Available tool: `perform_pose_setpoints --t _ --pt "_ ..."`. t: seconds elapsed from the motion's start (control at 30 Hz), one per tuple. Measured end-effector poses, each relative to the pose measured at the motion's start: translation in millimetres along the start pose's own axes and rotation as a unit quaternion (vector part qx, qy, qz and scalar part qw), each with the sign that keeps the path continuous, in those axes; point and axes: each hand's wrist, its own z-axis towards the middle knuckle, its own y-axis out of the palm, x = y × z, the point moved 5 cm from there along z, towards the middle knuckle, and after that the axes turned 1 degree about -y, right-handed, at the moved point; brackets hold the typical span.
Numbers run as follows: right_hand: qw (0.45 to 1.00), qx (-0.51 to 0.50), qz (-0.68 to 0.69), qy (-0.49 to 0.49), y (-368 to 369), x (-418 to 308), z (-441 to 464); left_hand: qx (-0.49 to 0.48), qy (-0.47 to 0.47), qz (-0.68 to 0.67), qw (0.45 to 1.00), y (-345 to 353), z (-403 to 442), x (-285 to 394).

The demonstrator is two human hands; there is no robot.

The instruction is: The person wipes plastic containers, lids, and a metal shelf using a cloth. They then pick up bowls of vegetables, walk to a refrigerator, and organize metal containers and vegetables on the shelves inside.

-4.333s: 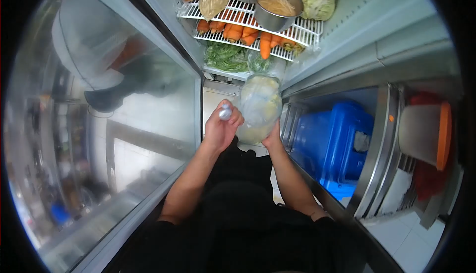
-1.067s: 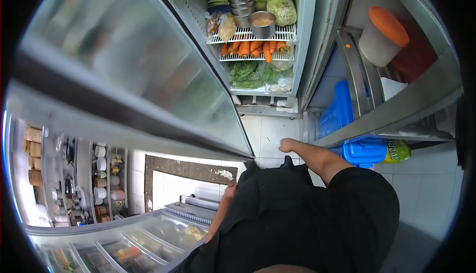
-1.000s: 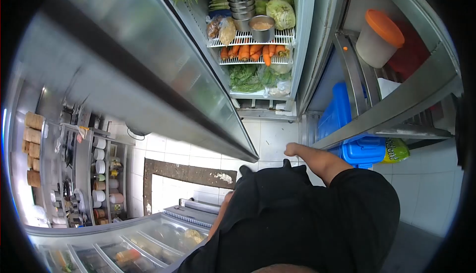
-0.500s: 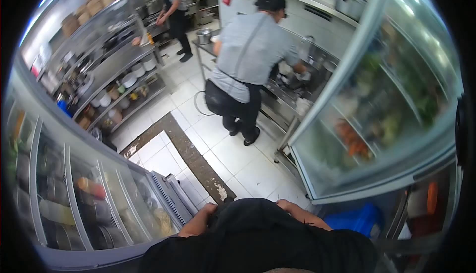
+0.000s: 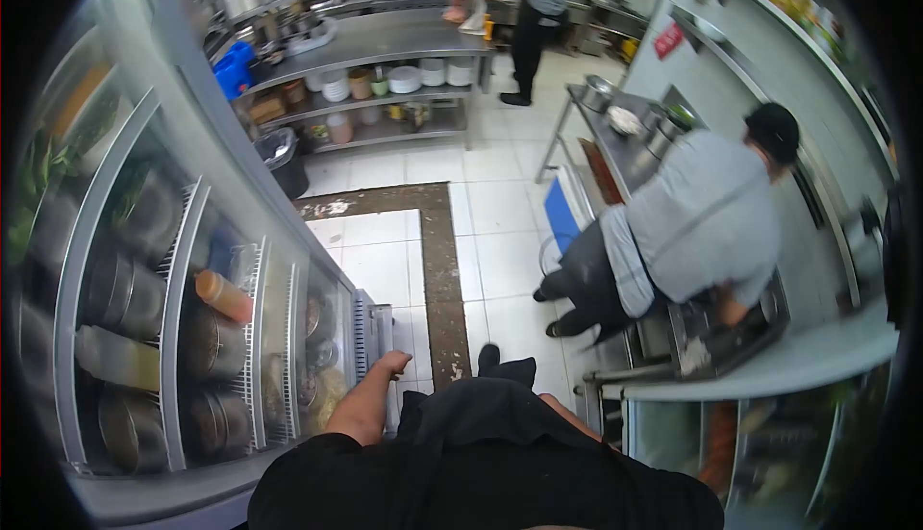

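Note:
My left hand (image 5: 392,365) hangs in front of my body with its fingers loosely curled, and nothing shows in it. It is beside the lower right corner of a glass-door fridge (image 5: 216,208), apart from it. Metal tubs, a bottle of orange sauce (image 5: 223,296) and a container of yellow liquid (image 5: 117,357) stand behind the glass. On the right only part of my forearm (image 5: 569,416) shows past the dark apron (image 5: 481,415); my right hand is hidden.
A co-worker in grey (image 5: 707,217) bends over a sink (image 5: 740,323) on the right. Another person (image 5: 541,25) stands by the steel shelving (image 5: 385,44). Brown worn strips (image 5: 444,280) cross the white floor. A black bin (image 5: 282,162) and a second glass-front fridge (image 5: 663,429) flank the way.
My view has turned left, so the co-worker and sink now appear farther right. My left hand has moved forward from my waist; my right hand has gone out of sight.

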Motion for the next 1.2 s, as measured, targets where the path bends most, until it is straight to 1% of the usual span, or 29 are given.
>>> perform_pose_setpoints --t 0.07,0.13,0.17,0.2,0.27,0.3,0.37,0.4,0.47,0.5,0.53,0.6,0.63,0.7,0.73,0.77,0.8,0.83,1.07,1.13,1.2 --pt "0.99 -0.02 0.114 0.085 -68 -40 27 0.004 -0.018 -0.115 0.993 -3 -3 31" --pt "0.994 0.002 0.051 -0.099 -139 -85 83 -0.074 0.002 -0.21 0.975 -15 5 87" --pt "0.99 0.003 0.084 -0.112 -193 -129 82 -0.067 0.034 -0.238 0.968 -26 2 122" --pt "0.985 0.004 0.117 -0.125 -257 -185 70 -0.055 0.075 -0.266 0.959 -46 -1 174" --pt "0.97 -0.008 0.159 -0.182 -337 -248 98 0.017 0.213 -0.287 0.934 -89 -9 269" --pt "0.961 -0.003 0.18 -0.209 -365 -275 113 0.016 0.257 -0.302 0.918 -110 -31 316" --pt "0.942 0.014 0.197 -0.273 -428 -324 154 0.032 0.366 -0.321 0.873 -168 -92 421" --pt "0.931 0.019 0.199 -0.305 -450 -349 171 0.044 0.42 -0.321 0.848 -194 -132 461" --pt "0.929 0.005 0.184 -0.322 -500 -399 189 0.042 0.515 -0.341 0.785 -241 -213 522" --pt "0.929 0.011 0.139 -0.342 -513 -416 215 0.051 0.553 -0.322 0.767 -261 -254 542" --pt "0.935 0.003 0.073 -0.348 -535 -441 220 0.06 0.591 -0.302 0.745 -279 -293 556" --pt "0.908 -0.006 0.052 -0.416 -551 -480 262 0.102 0.722 -0.227 0.646 -311 -363 578" --pt "0.907 -0.024 -0.006 -0.42 -562 -506 272 0.092 0.774 -0.195 0.595 -324 -384 587" --pt "0.889 -0.068 0.044 -0.451 -578 -553 270 0.073 0.846 -0.171 0.5 -346 -412 603" --pt "0.879 -0.089 0.07 -0.463 -584 -573 275 0.053 0.871 -0.16 0.462 -359 -419 610" --pt "0.821 -0.188 0.251 -0.477 -559 -574 336 0.046 0.882 -0.157 0.442 -371 -416 613" --pt "0.853 -0.173 0.17 -0.463 -556 -582 356 0.04 0.886 -0.161 0.433 -388 -411 617" --pt "0.864 -0.167 0.121 -0.459 -554 -595 369 0.032 0.891 -0.165 0.422 -406 -405 620" --pt "0.882 -0.201 0.027 -0.426 -548 -701 452 0.017 0.91 -0.191 0.368 -554 -365 643" --pt "0.889 -0.208 0.004 -0.408 -544 -711 487 0.026 0.91 -0.205 0.359 -598 -353 645" --pt "0.899 -0.212 -0.013 -0.382 -546 -702 534 0.039 0.909 -0.216 0.354 -641 -342 649"
